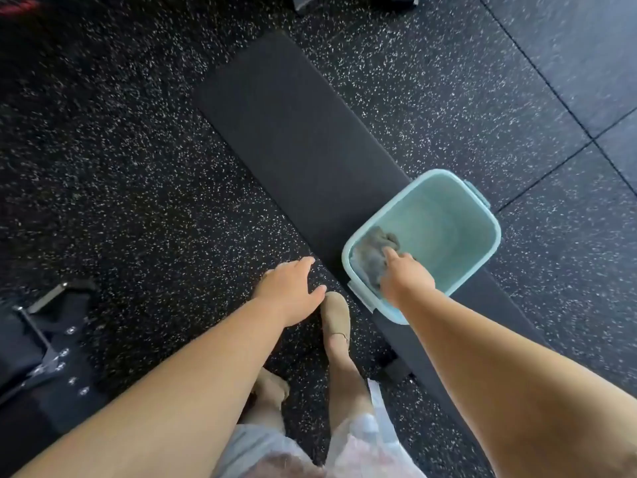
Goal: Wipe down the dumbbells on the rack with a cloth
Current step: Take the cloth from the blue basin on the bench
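The left hand (289,291) hung spread and empty above the floor. The right hand (406,279) reached into the pale green bucket (496,229), onto the crumpled grey cloth (374,253) lying against its near wall. Whether the fingers gripped it could not be told. The cloth looked soft, light and perhaps damp, best gathered by a bunched fold. The bucket stood on a black bench (293,132). No writing was legible.

Bucket (444,172) on the bench (293,132): open at the top, walled on all sides around the cloth (370,260). Floor (138,201) left of the bench lies open as far as the metal frame (38,336).
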The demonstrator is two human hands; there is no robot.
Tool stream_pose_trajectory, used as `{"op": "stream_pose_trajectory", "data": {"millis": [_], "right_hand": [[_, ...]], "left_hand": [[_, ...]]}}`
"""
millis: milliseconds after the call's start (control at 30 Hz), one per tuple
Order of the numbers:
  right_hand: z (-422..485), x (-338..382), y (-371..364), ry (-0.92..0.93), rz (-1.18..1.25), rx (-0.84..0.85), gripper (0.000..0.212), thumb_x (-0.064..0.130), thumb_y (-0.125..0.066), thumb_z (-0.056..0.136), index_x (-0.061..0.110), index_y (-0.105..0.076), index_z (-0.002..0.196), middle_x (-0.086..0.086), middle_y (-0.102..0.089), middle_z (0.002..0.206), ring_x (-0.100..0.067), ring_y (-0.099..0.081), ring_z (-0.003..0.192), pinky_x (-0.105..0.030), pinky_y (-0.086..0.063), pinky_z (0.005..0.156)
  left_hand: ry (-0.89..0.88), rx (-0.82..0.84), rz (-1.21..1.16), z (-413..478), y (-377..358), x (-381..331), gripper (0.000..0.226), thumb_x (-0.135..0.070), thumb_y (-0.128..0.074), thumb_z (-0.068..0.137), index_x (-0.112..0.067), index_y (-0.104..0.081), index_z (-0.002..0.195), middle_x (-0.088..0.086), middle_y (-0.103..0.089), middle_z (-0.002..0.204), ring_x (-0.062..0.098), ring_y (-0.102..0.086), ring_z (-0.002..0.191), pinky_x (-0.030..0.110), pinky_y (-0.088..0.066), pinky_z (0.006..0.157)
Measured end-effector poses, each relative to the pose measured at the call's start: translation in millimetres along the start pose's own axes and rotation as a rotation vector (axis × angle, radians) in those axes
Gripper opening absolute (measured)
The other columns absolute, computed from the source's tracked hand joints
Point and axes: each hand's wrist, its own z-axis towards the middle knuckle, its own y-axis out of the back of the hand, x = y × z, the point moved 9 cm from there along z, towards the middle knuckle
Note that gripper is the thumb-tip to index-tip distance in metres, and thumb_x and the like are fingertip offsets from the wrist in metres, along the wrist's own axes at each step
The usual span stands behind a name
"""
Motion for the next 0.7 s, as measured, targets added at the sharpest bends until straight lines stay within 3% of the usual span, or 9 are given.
{"op": "stream_pose_trajectory", "data": {"millis": [267, 433, 567, 700], "right_hand": [[27.1, -1.2, -18.8, -0.1, -0.058, 0.026, 0.046, 0.021, -0.055, 0.093, 0.026, -0.053, 0.139, -0.009, -0.062, 0.13, -0.035, -0.057, 0.124, -0.041, -0.047, 0.1], [-6.8, -2.3, 4.8, -0.045, 0.001, -0.078, 0.03, 0.031, -0.043, 0.099, 0.023, -0.057, 0.125, -0.008, -0.056, 0.117, -0.033, -0.055, 0.114, -0.04, -0.049, 0.087], [-57.3, 3.9, 47.8, 0.032, 0.016, -0.157, 0.034, 0.044, -0.032, 0.104, 0.018, -0.054, 0.11, -0.005, -0.048, 0.101, -0.032, -0.053, 0.107, -0.038, -0.041, 0.077], [-93.9, 21.7, 94.5, 0.143, -0.03, -0.115, 0.02, 0.038, -0.048, 0.099, 0.019, -0.05, 0.106, -0.002, -0.056, 0.098, -0.03, -0.057, 0.103, -0.037, -0.043, 0.075]], "left_hand": [[0.016, 0.052, 0.008, 26.7, -23.1, 11.7, 0.067, -0.054, -0.051, 0.102, -0.028, -0.031, 0.16, 0.004, -0.056, 0.147, 0.03, -0.053, 0.134, 0.048, -0.045, 0.109], [0.025, 0.078, 0.009, -1.0, -14.5, 11.2, 0.066, -0.055, -0.051, 0.101, -0.03, -0.031, 0.158, 0.003, -0.058, 0.145, 0.029, -0.055, 0.131, 0.049, -0.049, 0.105], [0.033, 0.065, 0.018, -44.7, 20.7, 10.0, 0.064, -0.055, -0.051, 0.102, -0.033, -0.031, 0.158, -0.002, -0.055, 0.148, 0.027, -0.055, 0.131, 0.047, -0.05, 0.102], [0.054, 0.042, 0.003, -81.4, 61.5, 14.4, 0.064, -0.058, -0.05, 0.1, -0.036, -0.032, 0.158, -0.005, -0.053, 0.152, 0.025, -0.056, 0.131, 0.047, -0.052, 0.103]]}}
